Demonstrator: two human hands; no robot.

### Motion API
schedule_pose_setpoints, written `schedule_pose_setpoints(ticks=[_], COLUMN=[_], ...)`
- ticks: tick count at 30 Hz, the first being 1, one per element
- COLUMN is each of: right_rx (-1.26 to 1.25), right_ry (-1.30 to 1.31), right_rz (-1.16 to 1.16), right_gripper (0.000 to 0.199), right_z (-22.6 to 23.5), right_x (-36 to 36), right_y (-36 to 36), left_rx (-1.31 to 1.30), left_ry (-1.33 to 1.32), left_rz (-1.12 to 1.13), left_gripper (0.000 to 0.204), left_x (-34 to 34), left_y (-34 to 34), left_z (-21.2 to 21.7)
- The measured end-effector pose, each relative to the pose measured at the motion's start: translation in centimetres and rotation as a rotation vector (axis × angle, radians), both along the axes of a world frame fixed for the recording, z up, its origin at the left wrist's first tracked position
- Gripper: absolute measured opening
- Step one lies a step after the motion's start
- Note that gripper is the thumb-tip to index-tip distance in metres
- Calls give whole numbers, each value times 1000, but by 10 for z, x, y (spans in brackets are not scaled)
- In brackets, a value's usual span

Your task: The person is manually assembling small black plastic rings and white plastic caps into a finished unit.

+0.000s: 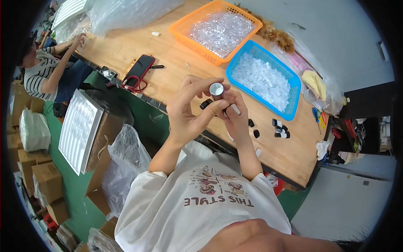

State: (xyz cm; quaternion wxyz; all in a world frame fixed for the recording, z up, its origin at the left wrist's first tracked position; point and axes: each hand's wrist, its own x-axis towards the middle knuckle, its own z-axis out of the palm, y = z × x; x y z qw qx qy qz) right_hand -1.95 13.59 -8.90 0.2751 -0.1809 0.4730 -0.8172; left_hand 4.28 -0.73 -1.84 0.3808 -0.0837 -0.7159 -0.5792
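My left hand (189,111) pinches a short dark tube (218,95) between thumb and fingers, its round silvery-white end tilted up. Close against it, my right hand (238,115) has its fingers bent around a small white plastic piece (233,110), partly hidden by the fingers. Both hands are above the near edge of the wooden table (176,46). Small black caps (205,103) lie behind the hands. More black-and-white caps (280,128) sit in a loose cluster to the right.
An orange basket (178,34) holds clear plastic parts; beside it, a blue basket (232,77) holds small white pieces. A phone (142,65) and red-handled scissors (135,84) lie at the left. Another person (46,71) sits far left. Cartons and plastic bags (126,155) crowd the floor.
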Motion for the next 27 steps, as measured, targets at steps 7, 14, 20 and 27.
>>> schedule_pose_setpoints(ticks=[7, 14, 20, 27], right_rx=[-26, -170, -61, -246], right_ry=[108, 273, 252, 31], right_rz=[-94, -109, -79, 92], right_gripper=[36, 37, 38, 51], right_z=[8, 11, -1, 3], right_x=[17, 24, 25, 19], right_y=[-11, -26, -28, -34], left_rx=[104, 97, -2, -129], left_ry=[-60, -103, -18, 55], left_rz=[41, 47, 4, 18], left_gripper=[36, 39, 38, 49], left_x=[4, 17, 23, 25], left_y=[-2, -8, -14, -16], left_z=[-8, -9, -8, -11])
